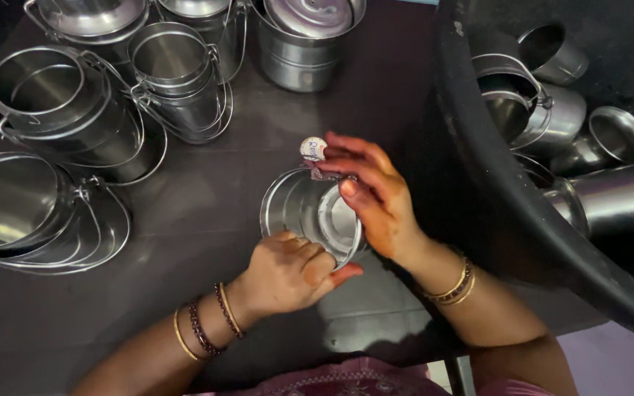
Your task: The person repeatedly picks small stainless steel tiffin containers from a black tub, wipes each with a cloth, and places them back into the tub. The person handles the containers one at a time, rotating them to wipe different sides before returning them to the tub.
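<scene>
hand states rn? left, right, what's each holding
Left hand: closed, gripping the near rim of the steel pot.
Right hand: fingers closed on a small round sticker at the pot's far rim.

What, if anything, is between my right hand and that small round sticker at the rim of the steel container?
Nothing visible. The right hand has its fingertips right at the round sticker on the rim of the steel container, which the left hand steadies from below.
</scene>
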